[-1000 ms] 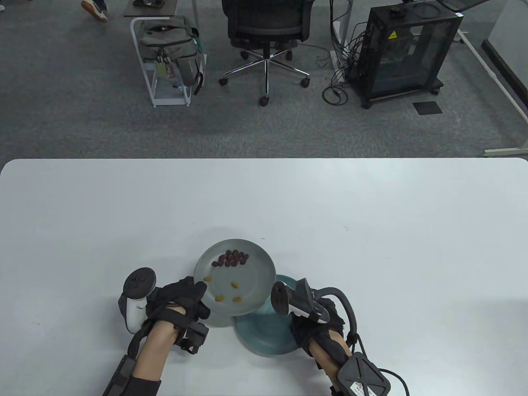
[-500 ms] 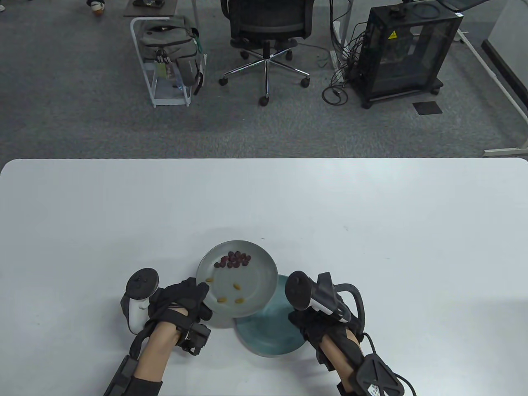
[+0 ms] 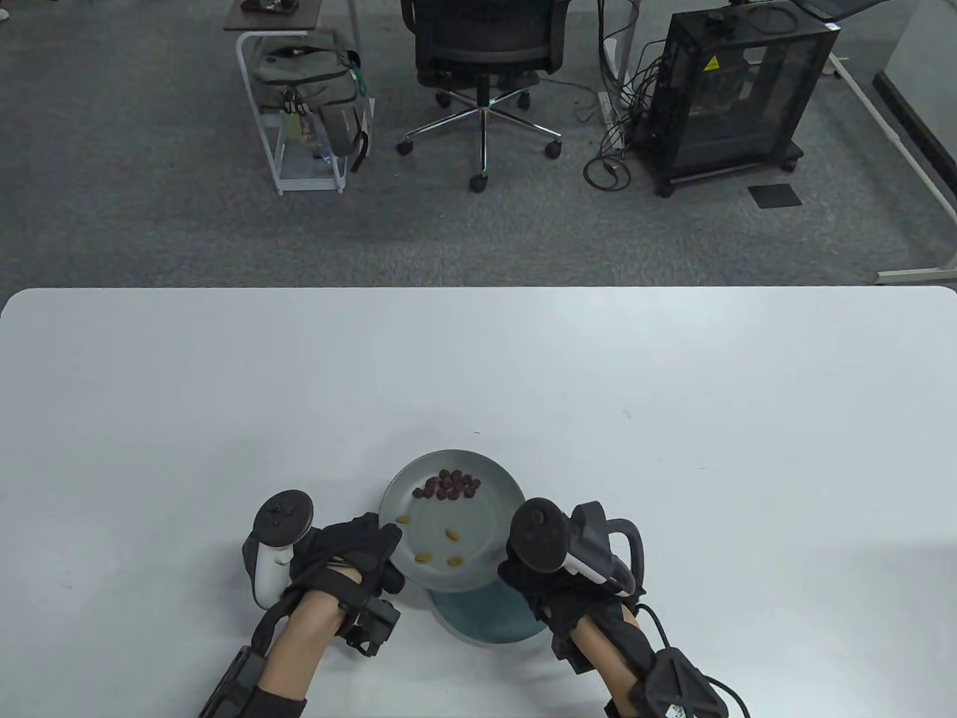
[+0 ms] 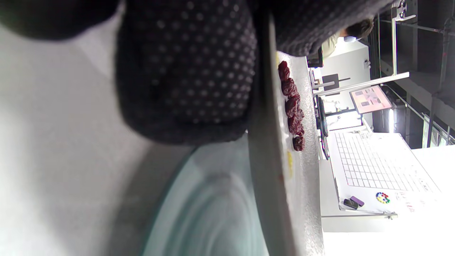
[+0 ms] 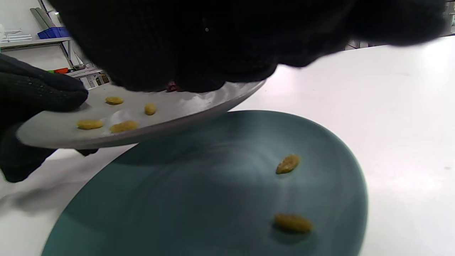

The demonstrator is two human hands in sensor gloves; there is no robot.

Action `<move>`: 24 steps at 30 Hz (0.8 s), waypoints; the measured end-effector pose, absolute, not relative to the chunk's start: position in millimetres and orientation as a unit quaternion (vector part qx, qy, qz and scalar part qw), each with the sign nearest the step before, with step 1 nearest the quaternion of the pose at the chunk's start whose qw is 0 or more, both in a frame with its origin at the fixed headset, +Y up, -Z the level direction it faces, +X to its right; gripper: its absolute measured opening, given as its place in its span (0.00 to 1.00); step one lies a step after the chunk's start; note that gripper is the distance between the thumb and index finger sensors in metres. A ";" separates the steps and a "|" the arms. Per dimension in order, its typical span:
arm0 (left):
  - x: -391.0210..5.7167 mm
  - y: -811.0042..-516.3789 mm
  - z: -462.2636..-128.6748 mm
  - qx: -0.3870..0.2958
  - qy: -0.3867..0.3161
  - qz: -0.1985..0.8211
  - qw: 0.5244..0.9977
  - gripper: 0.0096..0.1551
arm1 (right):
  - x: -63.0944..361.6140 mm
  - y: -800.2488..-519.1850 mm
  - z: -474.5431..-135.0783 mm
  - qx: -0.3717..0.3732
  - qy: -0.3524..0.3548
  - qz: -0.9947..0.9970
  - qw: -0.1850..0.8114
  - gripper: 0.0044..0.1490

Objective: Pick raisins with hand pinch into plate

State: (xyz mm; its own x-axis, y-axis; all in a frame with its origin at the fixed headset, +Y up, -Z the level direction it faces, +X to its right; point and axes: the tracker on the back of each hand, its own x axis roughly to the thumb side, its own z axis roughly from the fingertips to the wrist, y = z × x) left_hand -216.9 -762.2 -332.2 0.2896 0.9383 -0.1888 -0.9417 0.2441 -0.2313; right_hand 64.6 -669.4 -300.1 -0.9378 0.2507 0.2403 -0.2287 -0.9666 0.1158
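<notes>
Two plates overlap at the near edge of the white table. The gray plate hides most of the teal plate beneath it, and the right hand covers the gray plate's right rim. Whether that hand's fingers pinch anything cannot be told; the right wrist view shows only a dark, blurred mass of glove. The left hand grips the gray plate's left rim, thumb on top and dotted knit fingers beneath, holding it clear of the teal one.

On the speckled, matte gray plate, dark wrinkled raisins cluster at the far side and four yellow raisins lie nearer. The smooth, ringed teal plate carries two yellow raisins.

Since half a second ago, the gray plate and left hand have shifted right and nearer, covering more teal, and the right hand has moved in over the gray rim.
</notes>
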 end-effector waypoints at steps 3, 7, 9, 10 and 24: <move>-210.2 -762.7 -330.3 -0.155 -0.001 0.592 0.791 0.30 | 63.1 -671.7 -301.4 0.123 0.044 0.983 0.128 0.29; -198.5 -763.2 -327.0 -0.164 -0.014 0.584 0.795 0.31 | 62.1 -674.5 -302.4 0.115 0.047 0.984 0.128 0.29; -192.6 -763.2 -325.2 -0.169 -0.020 0.584 0.794 0.31 | 61.3 -676.1 -303.4 0.113 0.048 0.984 0.127 0.30; -189.3 -763.3 -324.4 -0.172 -0.023 0.584 0.793 0.30 | 60.6 -677.6 -303.9 0.109 0.052 0.985 0.125 0.30; -169.0 -766.5 -317.6 -0.195 -0.043 0.577 0.792 0.31 | 56.0 -685.7 -306.8 0.080 0.069 0.990 0.097 0.32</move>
State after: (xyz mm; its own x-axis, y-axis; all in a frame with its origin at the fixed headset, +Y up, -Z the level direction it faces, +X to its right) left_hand -169.0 -766.5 -317.6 0.3298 0.9309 -0.1568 -0.8976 0.2577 -0.3577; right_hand 56.0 -685.7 -306.8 -0.9684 0.2033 0.1446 -0.1811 -0.9715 0.1529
